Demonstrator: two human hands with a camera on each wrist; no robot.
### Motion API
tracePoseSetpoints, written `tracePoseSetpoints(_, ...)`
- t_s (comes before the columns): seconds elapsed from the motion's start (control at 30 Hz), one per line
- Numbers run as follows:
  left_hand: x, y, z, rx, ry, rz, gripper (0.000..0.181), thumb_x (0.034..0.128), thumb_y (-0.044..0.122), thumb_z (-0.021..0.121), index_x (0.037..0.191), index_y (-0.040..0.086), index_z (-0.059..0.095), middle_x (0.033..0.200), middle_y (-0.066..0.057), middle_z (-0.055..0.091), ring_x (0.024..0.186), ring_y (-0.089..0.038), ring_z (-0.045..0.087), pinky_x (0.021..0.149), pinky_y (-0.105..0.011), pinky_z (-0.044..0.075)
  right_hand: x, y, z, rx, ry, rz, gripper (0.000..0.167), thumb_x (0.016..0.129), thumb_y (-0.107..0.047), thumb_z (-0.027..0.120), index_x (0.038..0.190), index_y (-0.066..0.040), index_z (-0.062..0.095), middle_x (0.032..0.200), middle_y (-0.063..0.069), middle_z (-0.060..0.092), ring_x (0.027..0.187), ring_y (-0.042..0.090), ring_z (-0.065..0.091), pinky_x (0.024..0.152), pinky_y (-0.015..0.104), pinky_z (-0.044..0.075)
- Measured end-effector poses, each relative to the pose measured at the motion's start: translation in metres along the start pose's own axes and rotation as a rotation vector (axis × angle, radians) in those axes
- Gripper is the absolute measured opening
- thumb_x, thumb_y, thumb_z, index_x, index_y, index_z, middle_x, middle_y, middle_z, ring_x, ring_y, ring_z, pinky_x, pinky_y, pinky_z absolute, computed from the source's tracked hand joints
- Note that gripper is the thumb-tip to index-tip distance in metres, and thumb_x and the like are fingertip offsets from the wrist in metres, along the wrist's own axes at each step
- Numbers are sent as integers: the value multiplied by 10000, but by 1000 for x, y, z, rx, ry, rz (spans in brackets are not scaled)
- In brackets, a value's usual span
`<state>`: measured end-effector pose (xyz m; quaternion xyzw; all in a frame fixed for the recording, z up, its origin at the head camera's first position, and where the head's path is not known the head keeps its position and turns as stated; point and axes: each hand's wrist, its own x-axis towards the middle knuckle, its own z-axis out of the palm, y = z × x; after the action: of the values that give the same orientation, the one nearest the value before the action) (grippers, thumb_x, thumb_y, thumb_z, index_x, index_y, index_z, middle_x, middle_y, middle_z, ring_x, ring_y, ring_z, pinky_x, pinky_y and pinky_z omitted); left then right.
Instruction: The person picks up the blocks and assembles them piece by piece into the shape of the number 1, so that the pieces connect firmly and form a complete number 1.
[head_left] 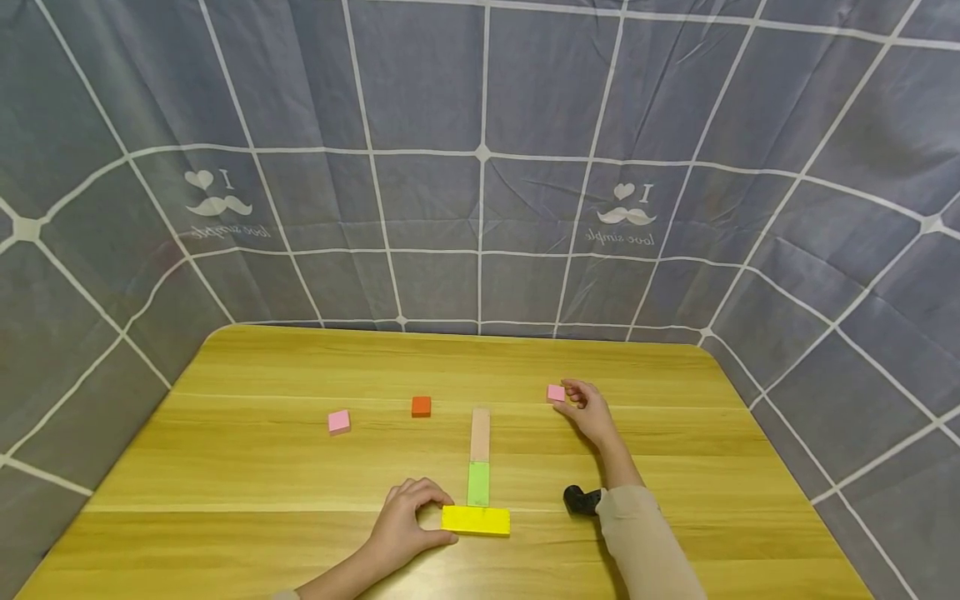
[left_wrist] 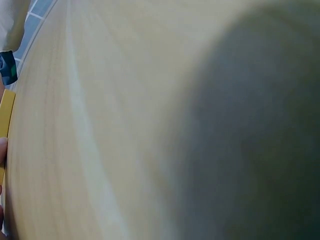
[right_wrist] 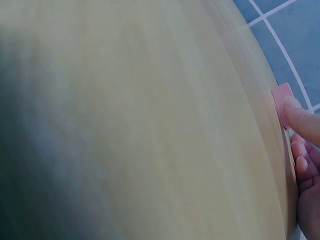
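At the front middle, my left hand grips the left end of a long yellow block between thumb and index finger. In the left wrist view only a fingertip shows against that yellow block. Directly behind it lies a green block, and behind that a beige block, in one line away from me. Further back on the right, my right hand pinches a small pink block. The right wrist view shows the thumb on this pink block.
A red block lies left of the beige one. Farther left is a second pink block. A black object juts out beside the right sleeve. A grey checked curtain surrounds the wooden table.
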<state>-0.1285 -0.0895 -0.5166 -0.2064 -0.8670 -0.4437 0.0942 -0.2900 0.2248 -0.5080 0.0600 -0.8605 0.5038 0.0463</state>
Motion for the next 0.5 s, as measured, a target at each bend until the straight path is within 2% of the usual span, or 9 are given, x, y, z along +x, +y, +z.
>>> tracePoseSetpoints(0.5, 1, 0, 0, -21, -29, -40, 345, 573, 270, 842, 861, 233, 656, 858, 214, 580, 810, -28, 477, 796, -323, 303, -2, -3, 1, -56, -1, 57, 362, 841, -74, 645, 1167, 49, 547, 1035, 161, 507, 915, 255, 458, 809, 352, 377)
